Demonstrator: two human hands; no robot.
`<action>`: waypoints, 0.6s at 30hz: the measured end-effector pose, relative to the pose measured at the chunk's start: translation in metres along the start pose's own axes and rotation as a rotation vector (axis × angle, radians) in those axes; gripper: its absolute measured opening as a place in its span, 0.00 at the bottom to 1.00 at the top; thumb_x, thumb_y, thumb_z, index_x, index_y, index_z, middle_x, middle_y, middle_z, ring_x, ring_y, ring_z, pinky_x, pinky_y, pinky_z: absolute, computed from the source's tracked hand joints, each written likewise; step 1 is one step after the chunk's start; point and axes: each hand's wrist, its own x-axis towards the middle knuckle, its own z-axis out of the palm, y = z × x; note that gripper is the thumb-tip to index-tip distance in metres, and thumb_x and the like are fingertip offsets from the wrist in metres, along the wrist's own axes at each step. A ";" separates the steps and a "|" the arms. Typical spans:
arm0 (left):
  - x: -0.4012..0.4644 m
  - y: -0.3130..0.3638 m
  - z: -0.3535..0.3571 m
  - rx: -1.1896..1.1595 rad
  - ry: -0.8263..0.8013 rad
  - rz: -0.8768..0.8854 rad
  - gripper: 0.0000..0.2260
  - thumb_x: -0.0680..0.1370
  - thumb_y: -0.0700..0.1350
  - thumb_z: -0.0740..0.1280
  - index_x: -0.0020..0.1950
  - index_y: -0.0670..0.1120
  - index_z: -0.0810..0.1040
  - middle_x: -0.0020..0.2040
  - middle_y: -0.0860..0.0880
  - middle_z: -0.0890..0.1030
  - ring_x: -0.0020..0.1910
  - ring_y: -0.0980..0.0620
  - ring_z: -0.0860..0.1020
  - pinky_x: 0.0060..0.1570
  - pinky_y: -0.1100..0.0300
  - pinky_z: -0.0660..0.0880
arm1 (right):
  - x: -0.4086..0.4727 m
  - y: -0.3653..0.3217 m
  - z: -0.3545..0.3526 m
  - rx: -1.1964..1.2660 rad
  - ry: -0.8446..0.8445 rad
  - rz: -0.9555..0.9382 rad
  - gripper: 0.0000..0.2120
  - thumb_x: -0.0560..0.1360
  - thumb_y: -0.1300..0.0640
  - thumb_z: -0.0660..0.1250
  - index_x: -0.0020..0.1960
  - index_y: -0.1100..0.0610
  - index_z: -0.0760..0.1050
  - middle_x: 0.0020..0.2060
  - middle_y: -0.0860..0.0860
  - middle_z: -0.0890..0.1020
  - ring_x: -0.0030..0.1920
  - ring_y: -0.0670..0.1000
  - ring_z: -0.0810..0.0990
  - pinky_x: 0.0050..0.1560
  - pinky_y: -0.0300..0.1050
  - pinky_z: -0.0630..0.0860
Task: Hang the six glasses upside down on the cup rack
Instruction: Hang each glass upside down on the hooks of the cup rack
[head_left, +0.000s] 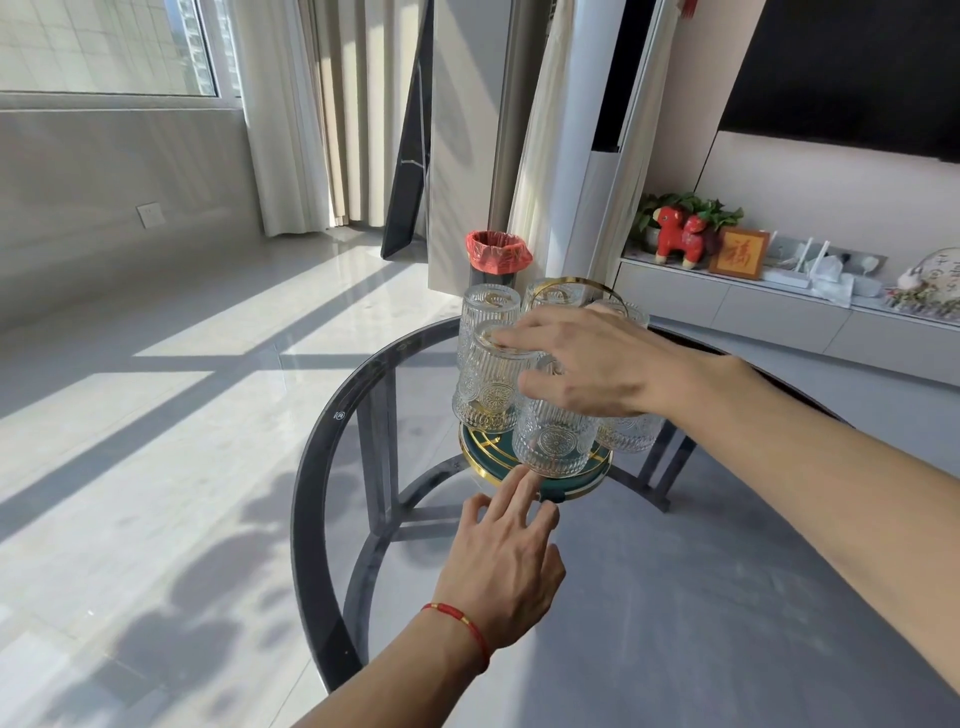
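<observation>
A: Round glass table (311, 499), dark-rimmed, filling the lower middle. Sunlit floor to the left.

B: On it, toward the far side, a rack (550, 480) with green base and gold rim. Gold ring handle (582, 283) up top.

A: Glasses upside down on the rack. Five made out for certain; a sixth impossible to confirm behind the hand. Ribbed, with a medallion pattern.

B: Nearest glass (553, 439) at the front, bottom up, mouth just above the base. Another (485, 384) at the left, one (488, 306) behind that.

A: Right hand (597, 364) over the cluster, palm down, fingers loosely spread. Index tip resting on the left glass's upturned bottom. Thumb against the side of the nearest glass. Nothing gripped.

B: Left hand (506, 551) low, in front of the rack. Fingers extended, slightly apart, tips touching the gold rim of the base. Nothing held there either.

A: Red cord (467, 621) on the left wrist.
</observation>
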 end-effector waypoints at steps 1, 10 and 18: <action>0.000 0.000 0.000 0.003 0.001 -0.001 0.14 0.80 0.53 0.54 0.59 0.49 0.73 0.77 0.44 0.66 0.79 0.43 0.59 0.64 0.43 0.70 | 0.000 -0.002 -0.001 -0.004 0.006 -0.008 0.34 0.75 0.35 0.52 0.79 0.43 0.63 0.76 0.49 0.71 0.73 0.52 0.70 0.74 0.62 0.59; 0.000 0.001 -0.001 0.003 0.009 0.006 0.14 0.80 0.52 0.54 0.58 0.48 0.73 0.75 0.43 0.67 0.78 0.42 0.60 0.62 0.43 0.70 | 0.003 -0.018 -0.001 0.007 -0.005 -0.018 0.34 0.74 0.38 0.56 0.79 0.43 0.63 0.73 0.49 0.71 0.71 0.52 0.71 0.71 0.60 0.64; 0.000 0.001 0.000 0.026 0.029 0.010 0.13 0.79 0.52 0.57 0.58 0.48 0.73 0.75 0.42 0.68 0.77 0.41 0.62 0.62 0.42 0.71 | 0.000 -0.018 -0.001 -0.063 -0.012 -0.027 0.34 0.76 0.38 0.57 0.80 0.44 0.61 0.74 0.49 0.69 0.73 0.52 0.69 0.74 0.62 0.62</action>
